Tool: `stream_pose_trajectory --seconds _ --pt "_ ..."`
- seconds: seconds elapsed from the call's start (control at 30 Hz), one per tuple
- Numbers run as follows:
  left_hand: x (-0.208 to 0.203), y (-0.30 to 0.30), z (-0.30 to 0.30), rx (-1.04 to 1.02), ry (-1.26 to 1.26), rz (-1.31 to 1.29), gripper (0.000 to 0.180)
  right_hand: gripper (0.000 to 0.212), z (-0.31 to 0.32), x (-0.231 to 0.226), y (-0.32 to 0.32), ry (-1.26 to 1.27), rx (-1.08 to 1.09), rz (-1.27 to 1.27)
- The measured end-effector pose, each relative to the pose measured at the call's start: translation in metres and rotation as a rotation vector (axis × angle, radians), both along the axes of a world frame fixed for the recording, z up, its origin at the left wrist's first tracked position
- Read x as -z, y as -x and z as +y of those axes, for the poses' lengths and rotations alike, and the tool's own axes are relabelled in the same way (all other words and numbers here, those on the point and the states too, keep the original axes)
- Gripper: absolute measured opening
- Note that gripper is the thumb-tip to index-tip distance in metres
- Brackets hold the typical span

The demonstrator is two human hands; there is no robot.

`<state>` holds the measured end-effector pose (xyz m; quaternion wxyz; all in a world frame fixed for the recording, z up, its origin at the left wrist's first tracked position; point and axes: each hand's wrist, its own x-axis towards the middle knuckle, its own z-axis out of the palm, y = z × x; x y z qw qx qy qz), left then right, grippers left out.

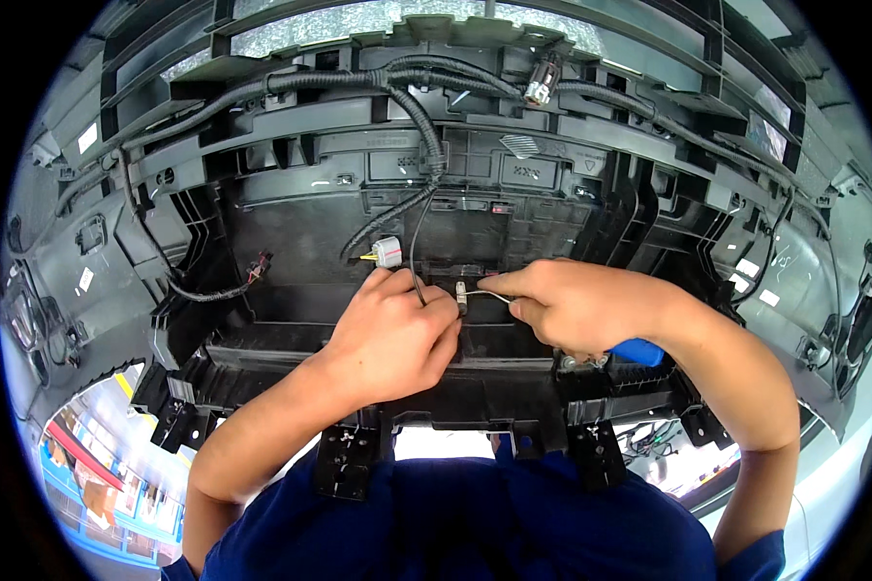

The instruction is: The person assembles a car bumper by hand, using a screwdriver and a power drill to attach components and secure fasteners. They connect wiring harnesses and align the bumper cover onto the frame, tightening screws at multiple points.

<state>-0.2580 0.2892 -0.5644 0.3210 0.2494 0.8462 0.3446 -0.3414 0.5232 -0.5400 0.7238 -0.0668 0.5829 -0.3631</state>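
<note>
My left hand (392, 334) is closed, knuckles up, with a thin black cable (417, 247) running down between its fingers. Right beside its fingertips is a small whitish connector piece (461, 290); whether the fingers touch it is hard to see. My right hand (581, 305) grips a pick tool with a blue handle (639, 351), the index finger stretched along its thin metal shaft (494, 294). The shaft's tip reaches to the whitish piece. Just beyond my left hand lies a grey connector (388, 253) with yellow wires. My palms hide what lies beneath them.
A large black plastic bumper-like part (291, 228) spreads around my hands. A thick corrugated wiring harness (339, 81) crosses its far side, with a connector (543, 82) hanging at the far right and a dark plug (259, 266) at left. Black brackets (347, 460) stand near my body.
</note>
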Motion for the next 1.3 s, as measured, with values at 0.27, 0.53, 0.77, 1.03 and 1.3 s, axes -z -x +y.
stream_pose_trajectory --seconds 0.27,0.53,0.77,1.03,1.3 --pt "-0.001 0.000 0.000 -0.039 -0.034 0.034 0.009 0.047 -0.003 -0.001 0.010 -0.044 -0.099 -0.092" --pt "0.001 -0.004 0.001 -0.041 -0.006 0.054 0.008 0.042 -0.011 -0.003 0.016 -0.054 -0.231 -0.046" --pt "0.000 -0.005 0.002 -0.029 0.026 0.075 0.009 0.043 -0.018 -0.007 0.017 -0.075 -0.324 0.024" --pt "-0.001 -0.009 0.000 -0.033 -0.002 0.107 0.009 0.040 -0.010 -0.013 0.008 -0.019 -0.153 0.073" --pt "-0.003 -0.004 0.000 -0.008 -0.025 0.074 0.008 0.045 -0.008 -0.011 0.008 0.011 -0.208 0.122"
